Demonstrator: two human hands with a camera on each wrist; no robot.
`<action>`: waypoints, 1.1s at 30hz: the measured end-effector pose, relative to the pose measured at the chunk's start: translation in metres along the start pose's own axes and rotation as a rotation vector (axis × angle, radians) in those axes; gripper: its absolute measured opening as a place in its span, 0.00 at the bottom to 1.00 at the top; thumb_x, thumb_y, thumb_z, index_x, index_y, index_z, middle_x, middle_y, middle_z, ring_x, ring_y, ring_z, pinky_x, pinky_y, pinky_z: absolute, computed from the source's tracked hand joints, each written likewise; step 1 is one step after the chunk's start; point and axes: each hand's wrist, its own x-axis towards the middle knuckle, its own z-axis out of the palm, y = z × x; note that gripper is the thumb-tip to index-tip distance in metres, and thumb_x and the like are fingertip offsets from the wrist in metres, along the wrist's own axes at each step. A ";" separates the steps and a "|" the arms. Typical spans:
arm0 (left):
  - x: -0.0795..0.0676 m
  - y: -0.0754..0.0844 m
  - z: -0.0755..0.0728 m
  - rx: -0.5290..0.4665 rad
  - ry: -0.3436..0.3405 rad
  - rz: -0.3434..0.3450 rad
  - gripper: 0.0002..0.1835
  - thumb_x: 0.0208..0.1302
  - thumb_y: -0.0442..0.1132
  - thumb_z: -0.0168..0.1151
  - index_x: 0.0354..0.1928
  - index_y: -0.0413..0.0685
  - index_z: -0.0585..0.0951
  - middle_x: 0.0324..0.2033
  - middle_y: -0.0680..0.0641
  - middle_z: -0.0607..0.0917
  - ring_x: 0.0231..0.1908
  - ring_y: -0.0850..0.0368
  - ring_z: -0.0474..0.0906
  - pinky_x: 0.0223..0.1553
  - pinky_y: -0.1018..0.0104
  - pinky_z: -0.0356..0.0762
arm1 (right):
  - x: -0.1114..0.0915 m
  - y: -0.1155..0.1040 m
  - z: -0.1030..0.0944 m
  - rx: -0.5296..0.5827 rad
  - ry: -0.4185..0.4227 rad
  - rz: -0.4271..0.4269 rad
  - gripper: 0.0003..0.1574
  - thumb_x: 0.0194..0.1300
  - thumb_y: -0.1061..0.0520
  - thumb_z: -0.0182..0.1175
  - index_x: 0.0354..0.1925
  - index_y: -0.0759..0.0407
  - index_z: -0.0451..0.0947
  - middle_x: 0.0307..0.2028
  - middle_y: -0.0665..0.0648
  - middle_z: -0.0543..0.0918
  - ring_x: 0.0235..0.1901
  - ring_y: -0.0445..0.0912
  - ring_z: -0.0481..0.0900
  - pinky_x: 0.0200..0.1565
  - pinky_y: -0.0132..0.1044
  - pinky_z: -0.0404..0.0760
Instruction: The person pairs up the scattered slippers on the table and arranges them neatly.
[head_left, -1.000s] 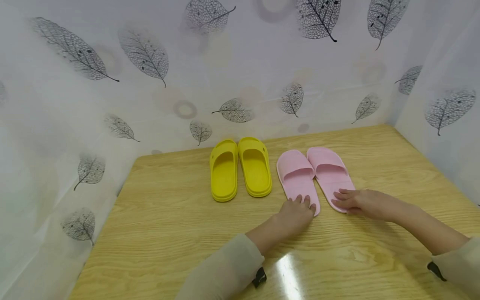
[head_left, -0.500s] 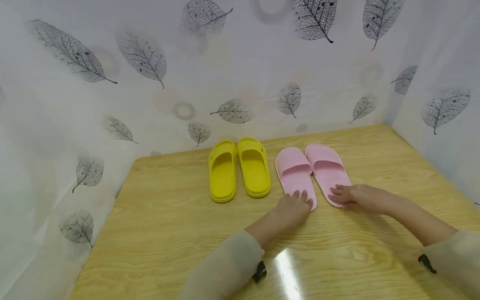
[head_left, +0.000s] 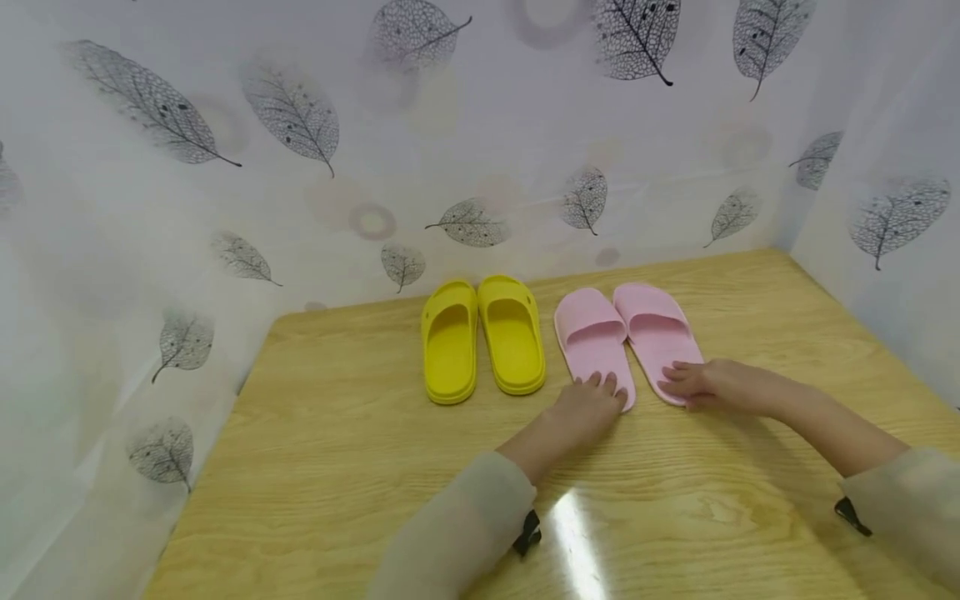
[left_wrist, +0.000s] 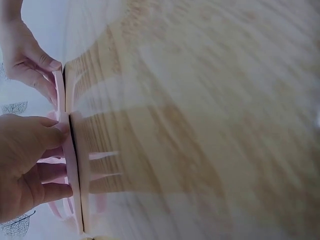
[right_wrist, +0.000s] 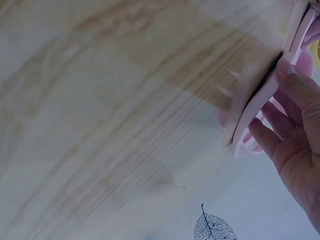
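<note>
Two pink slippers lie side by side on the wooden table, toes away from me. My left hand (head_left: 585,410) grips the heel of the left pink slipper (head_left: 597,354), fingers spread over the insole. In the left wrist view its thumb sits at the sole's rear edge. The right pink slipper (head_left: 660,337) has my right hand (head_left: 723,386) at its heel, reaching in from the right. In the right wrist view, the thumb (right_wrist: 287,67) is against the sole's edge and the fingers bend onto the upper side. The slippers' inner sides meet near the straps.
A pair of yellow slippers (head_left: 450,354) stands just left of the pink ones, toes near the back cloth. The wooden table (head_left: 337,467) ends at a white cloth (head_left: 480,125) printed with leaves, which also hangs along both sides.
Both hands have moved the pink slippers a little away from me, toward the back cloth, so their toes come closer to the yellow pair's line. The yellow slippers have not moved.
</note>
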 end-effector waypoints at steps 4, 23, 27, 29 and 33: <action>0.004 0.001 -0.001 -0.044 0.001 -0.015 0.24 0.74 0.37 0.42 0.69 0.55 0.64 0.69 0.46 0.63 0.68 0.50 0.60 0.64 0.56 0.65 | 0.002 0.001 -0.002 0.019 -0.015 0.003 0.21 0.57 0.62 0.63 0.49 0.69 0.80 0.49 0.74 0.78 0.50 0.70 0.75 0.46 0.60 0.76; 0.013 -0.006 0.000 -0.098 0.042 -0.052 0.23 0.73 0.34 0.42 0.68 0.55 0.66 0.68 0.47 0.65 0.68 0.51 0.61 0.64 0.54 0.65 | 0.010 0.007 -0.002 0.037 0.025 0.020 0.19 0.56 0.67 0.63 0.48 0.70 0.80 0.49 0.76 0.77 0.50 0.71 0.74 0.48 0.60 0.74; 0.015 -0.009 0.000 -0.095 0.050 -0.059 0.23 0.73 0.33 0.43 0.67 0.55 0.68 0.68 0.48 0.66 0.67 0.51 0.62 0.64 0.54 0.65 | 0.012 0.010 0.000 0.023 0.077 -0.001 0.18 0.55 0.69 0.63 0.46 0.70 0.81 0.48 0.76 0.78 0.48 0.71 0.75 0.47 0.60 0.75; 0.016 -0.010 0.000 -0.113 0.045 -0.063 0.23 0.73 0.33 0.43 0.67 0.55 0.67 0.68 0.47 0.65 0.68 0.51 0.61 0.64 0.54 0.64 | 0.013 0.012 0.001 0.015 0.092 -0.006 0.18 0.53 0.69 0.64 0.46 0.71 0.81 0.47 0.76 0.78 0.48 0.71 0.76 0.47 0.60 0.75; 0.019 -0.014 0.000 -0.129 0.040 -0.070 0.24 0.73 0.33 0.42 0.68 0.56 0.66 0.69 0.48 0.63 0.69 0.51 0.59 0.66 0.53 0.62 | 0.014 0.015 0.002 -0.004 0.113 -0.001 0.19 0.51 0.70 0.64 0.45 0.72 0.81 0.47 0.75 0.79 0.48 0.70 0.76 0.46 0.60 0.75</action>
